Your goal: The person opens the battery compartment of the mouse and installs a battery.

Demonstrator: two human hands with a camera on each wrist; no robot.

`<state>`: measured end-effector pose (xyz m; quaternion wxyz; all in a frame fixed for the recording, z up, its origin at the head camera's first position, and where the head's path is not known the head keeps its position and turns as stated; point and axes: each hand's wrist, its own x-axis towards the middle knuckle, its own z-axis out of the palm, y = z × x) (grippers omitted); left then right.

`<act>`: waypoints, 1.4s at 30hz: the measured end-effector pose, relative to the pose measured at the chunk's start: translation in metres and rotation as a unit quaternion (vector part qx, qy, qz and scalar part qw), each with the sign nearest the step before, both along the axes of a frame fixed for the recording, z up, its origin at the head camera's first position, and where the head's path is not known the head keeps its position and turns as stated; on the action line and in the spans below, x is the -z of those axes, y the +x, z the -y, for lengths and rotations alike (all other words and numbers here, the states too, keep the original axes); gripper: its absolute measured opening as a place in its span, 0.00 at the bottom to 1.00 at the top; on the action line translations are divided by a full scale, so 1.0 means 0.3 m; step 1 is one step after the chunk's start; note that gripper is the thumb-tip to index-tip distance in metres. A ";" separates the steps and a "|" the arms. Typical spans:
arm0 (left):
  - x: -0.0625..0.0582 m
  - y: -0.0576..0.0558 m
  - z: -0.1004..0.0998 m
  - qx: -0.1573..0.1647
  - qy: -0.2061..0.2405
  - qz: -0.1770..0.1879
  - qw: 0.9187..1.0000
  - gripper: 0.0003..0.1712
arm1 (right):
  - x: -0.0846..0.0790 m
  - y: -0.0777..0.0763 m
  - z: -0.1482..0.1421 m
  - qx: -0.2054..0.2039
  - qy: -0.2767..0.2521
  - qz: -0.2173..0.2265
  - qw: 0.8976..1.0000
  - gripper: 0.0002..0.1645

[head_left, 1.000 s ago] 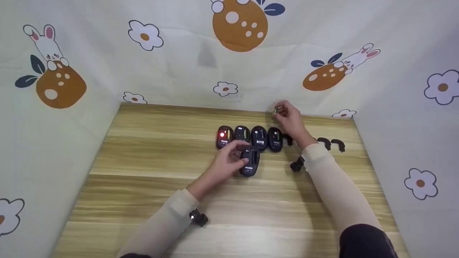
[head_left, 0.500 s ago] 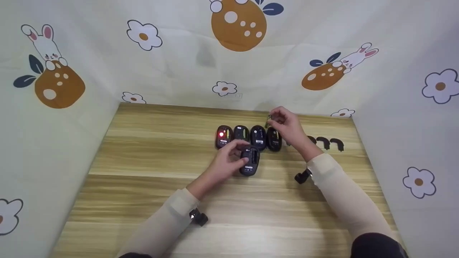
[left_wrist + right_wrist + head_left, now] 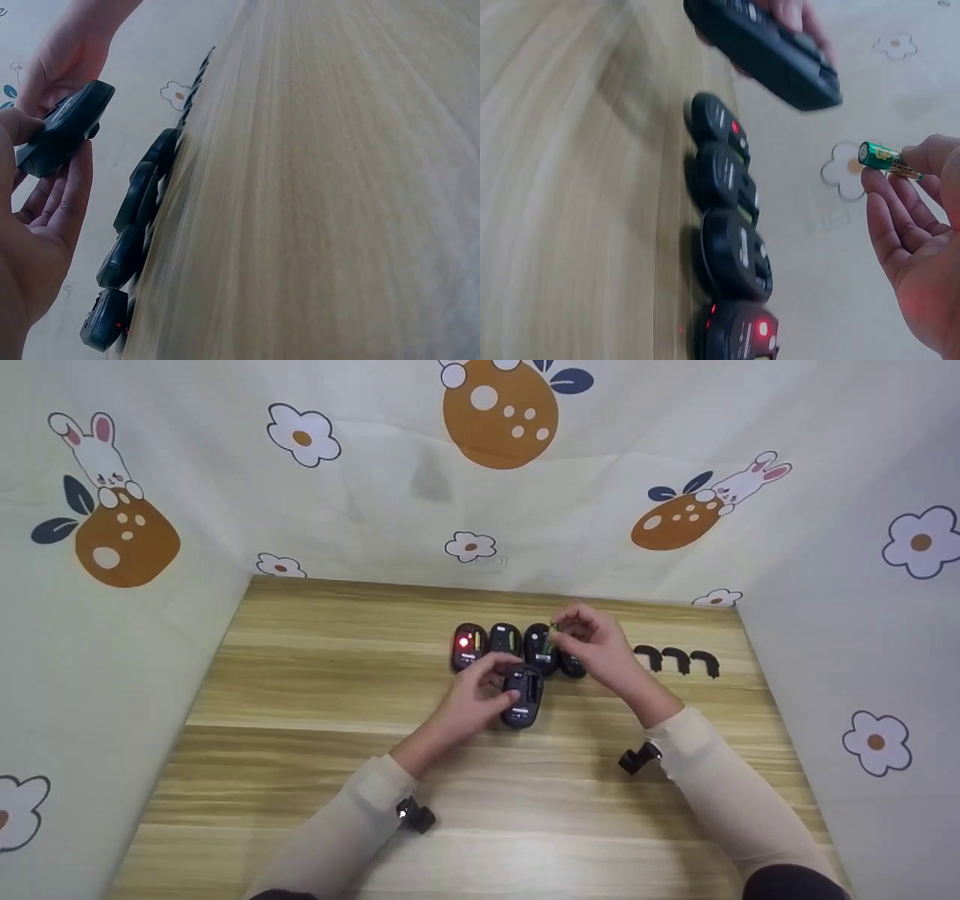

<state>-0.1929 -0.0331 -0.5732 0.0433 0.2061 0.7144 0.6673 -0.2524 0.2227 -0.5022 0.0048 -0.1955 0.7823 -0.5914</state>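
My left hand [image 3: 469, 697] grips a black computer mouse [image 3: 523, 709] between thumb and fingers. The mouse is held underside up, above the table, and its battery slot shows dark. A green battery [image 3: 885, 159] is pinched by the thumb and fingertips of my right hand [image 3: 600, 649]. In the head view that hand hovers over the right end of a row of black mice, partly covering the rightmost mouse [image 3: 573, 666]. The leftmost mouse [image 3: 468, 658] glows red underneath. Beside it lies a mouse [image 3: 505, 639] with a battery in its slot.
Several black curved battery covers [image 3: 676, 660] lie in a row at the right on the wooden table [image 3: 322, 682]. A patterned cloth [image 3: 375, 510] rises behind the table and along both sides. A small camera is strapped to each wrist.
My right hand has moved left and nearer with the battery, away from the table's back edge and toward the held mouse. The left hand and its mouse have stayed in place.
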 end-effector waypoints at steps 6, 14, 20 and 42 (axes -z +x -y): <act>0.004 -0.001 -0.001 0.000 0.001 0.000 1.000 0.28 | -0.015 0.058 0.017 -0.024 0.003 0.007 1.000 0.09; 0.002 0.003 -0.003 0.003 0.006 -0.003 1.000 0.28 | -0.010 0.105 0.032 -0.053 0.013 -0.001 0.999 0.09; 0.000 0.004 -0.005 0.004 0.001 -0.005 1.000 0.29 | 0.009 0.118 0.039 -0.066 0.032 0.004 0.997 0.08; -0.002 0.006 -0.009 -0.005 -0.005 -0.010 1.000 0.28 | 0.062 0.145 0.037 -0.069 0.061 -0.069 0.993 0.05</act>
